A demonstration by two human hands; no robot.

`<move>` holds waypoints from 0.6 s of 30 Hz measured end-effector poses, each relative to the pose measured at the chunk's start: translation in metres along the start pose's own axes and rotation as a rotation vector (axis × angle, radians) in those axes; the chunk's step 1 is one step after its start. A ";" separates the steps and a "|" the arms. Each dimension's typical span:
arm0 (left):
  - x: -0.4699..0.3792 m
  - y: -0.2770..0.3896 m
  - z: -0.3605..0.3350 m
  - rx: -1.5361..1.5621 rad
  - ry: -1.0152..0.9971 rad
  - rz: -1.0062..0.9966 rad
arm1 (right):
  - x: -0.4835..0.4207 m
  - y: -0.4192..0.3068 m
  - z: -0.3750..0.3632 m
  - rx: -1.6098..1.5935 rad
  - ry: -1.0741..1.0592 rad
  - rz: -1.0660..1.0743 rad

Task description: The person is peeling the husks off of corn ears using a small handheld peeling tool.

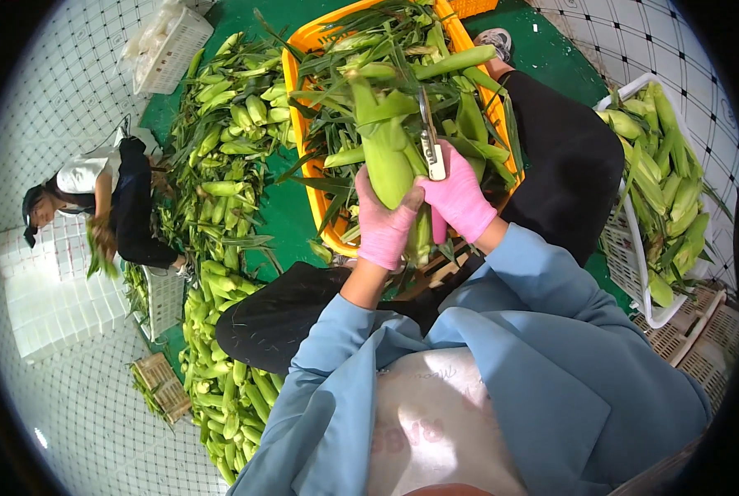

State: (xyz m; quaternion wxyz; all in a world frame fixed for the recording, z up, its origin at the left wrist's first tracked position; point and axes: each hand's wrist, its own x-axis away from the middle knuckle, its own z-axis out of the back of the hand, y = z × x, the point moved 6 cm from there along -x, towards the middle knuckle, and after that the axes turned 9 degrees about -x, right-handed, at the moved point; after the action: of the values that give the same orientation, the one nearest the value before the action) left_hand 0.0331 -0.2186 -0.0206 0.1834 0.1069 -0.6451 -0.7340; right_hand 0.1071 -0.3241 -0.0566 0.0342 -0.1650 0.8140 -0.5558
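Both of my hands wear pink gloves and are above a yellow plastic crate (312,180) heaped with green corn husks and leaves. My left hand (382,220) grips a husked-in green ear of corn (387,155) near its lower end, the thumb across its front. In my right hand (462,192) is a bladed cutting tool (431,139) with a metal blade and a white handle part that bears writing. A pink handle part shows below the fist. The blade points away from me beside the ear, and my right fingers meet my left thumb.
Piled ears of corn (221,204) cover the green floor on my left. A white basket of corn (661,186) stands at right, near stacked crates (704,335). Far left, a person (97,192) sits handling leaves beside another white basket (165,301). White foam boxes (59,304) are behind.
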 end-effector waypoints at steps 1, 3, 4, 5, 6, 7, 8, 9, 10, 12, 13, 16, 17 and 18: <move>-0.002 -0.006 -0.001 0.138 -0.017 0.058 | -0.001 0.003 0.001 -0.035 -0.031 -0.022; -0.003 -0.004 0.003 0.236 -0.042 0.212 | -0.002 0.001 0.002 -0.076 -0.053 -0.048; -0.003 -0.003 0.007 0.261 -0.038 0.203 | -0.002 -0.005 -0.001 0.027 -0.112 -0.051; -0.004 -0.003 0.012 0.285 -0.035 0.193 | -0.003 -0.012 -0.004 0.129 -0.171 -0.055; -0.007 -0.001 0.017 0.273 -0.024 0.177 | -0.004 -0.017 -0.007 0.222 -0.165 -0.038; -0.005 0.002 0.018 0.313 -0.012 0.176 | -0.004 -0.018 -0.011 0.201 -0.164 -0.018; -0.006 0.003 0.019 0.345 -0.010 0.168 | -0.007 -0.017 -0.013 0.166 -0.172 -0.026; -0.005 0.003 0.021 0.377 -0.005 0.162 | -0.008 -0.017 -0.016 0.132 -0.182 -0.036; -0.007 0.002 0.023 0.440 -0.018 0.197 | -0.006 -0.016 -0.015 -0.053 -0.182 -0.161; -0.007 -0.003 0.020 0.555 -0.145 0.234 | 0.002 -0.026 -0.017 -0.298 -0.177 -0.319; -0.007 -0.015 0.019 0.626 -0.179 0.298 | 0.006 -0.031 -0.015 -0.299 -0.180 -0.325; -0.010 -0.036 0.023 0.917 -0.080 0.516 | 0.017 -0.052 -0.006 -0.701 0.007 -0.434; -0.010 -0.029 0.021 1.391 -0.573 0.450 | 0.017 -0.033 0.009 -0.743 -0.111 -0.712; -0.011 -0.030 0.020 1.433 -0.512 0.477 | 0.010 -0.033 0.019 -0.746 -0.089 -0.684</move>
State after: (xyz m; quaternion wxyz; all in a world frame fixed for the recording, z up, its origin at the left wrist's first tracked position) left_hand 0.0310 -0.1929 -0.0482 0.0681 -0.1140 -0.9876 -0.0834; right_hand 0.1099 -0.3553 -0.0321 -0.1766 -0.4466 0.8543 -0.1990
